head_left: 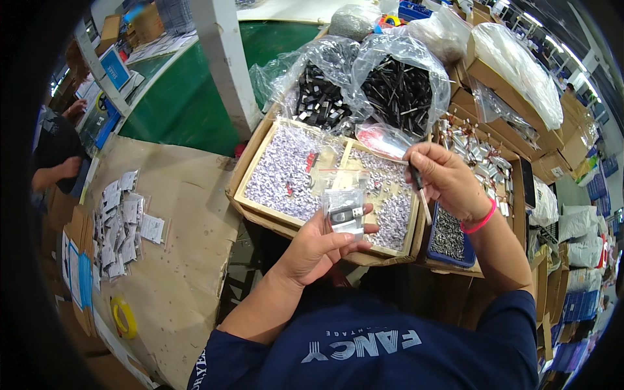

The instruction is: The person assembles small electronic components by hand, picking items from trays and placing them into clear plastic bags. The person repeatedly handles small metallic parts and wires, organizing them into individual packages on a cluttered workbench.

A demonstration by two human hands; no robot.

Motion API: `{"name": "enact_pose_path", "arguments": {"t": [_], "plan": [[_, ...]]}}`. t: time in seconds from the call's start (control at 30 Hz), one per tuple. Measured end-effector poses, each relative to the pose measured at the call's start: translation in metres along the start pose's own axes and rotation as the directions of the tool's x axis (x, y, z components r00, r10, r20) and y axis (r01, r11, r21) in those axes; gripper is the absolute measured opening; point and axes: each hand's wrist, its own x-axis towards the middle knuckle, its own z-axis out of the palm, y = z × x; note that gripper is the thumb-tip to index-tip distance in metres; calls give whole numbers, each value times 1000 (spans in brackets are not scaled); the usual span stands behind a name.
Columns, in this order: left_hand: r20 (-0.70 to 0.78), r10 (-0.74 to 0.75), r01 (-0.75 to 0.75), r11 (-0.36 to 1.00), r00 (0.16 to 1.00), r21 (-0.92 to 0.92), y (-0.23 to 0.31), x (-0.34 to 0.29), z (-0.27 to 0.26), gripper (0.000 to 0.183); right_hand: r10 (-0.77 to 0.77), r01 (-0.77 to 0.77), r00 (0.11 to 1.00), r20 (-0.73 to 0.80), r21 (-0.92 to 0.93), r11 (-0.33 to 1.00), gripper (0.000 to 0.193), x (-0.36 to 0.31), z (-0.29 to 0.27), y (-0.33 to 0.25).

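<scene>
My left hand [318, 250] is closed on a small clear zip bag [344, 184], holding it over the front of a wooden tray [290, 214]. Inside the bag are a black USB plug piece [346, 215] and a pale folded slip. To the right, my raised right hand [445, 179] pinches what looks like a small screwdriver [416, 175], its black handle at the fingers and its thin pale shaft pointing down. Many tiny white-and-purple packets [276, 169] fill the tray's two compartments, with a few red pieces among them.
Behind the tray stand open plastic bags of black plug parts [318, 97] and thin black sticks [398, 91]. A blue bin [460, 262] of small metal parts is at the right. Leftward, filled bags [120, 227] and a yellow tape roll [123, 316] lie on cardboard; another person [58, 156] stands beyond.
</scene>
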Motion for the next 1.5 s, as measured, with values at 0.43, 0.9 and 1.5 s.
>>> {"name": "enact_pose_path", "arguments": {"t": [0.43,0.9,1.5], "plan": [[-176,20,-56,977,984,-205,-11,5,39,54,-531,441,838,-127,-418,795,24,-76,29,82],[19,-214,208,963,977,171,-27,26,53,40,-549,416,808,-214,-453,789,50,-118,-27,59],[80,-387,350,891,919,288,-43,30,54,53,-493,516,790,-364,-39,856,35,-92,-31,60]]}}
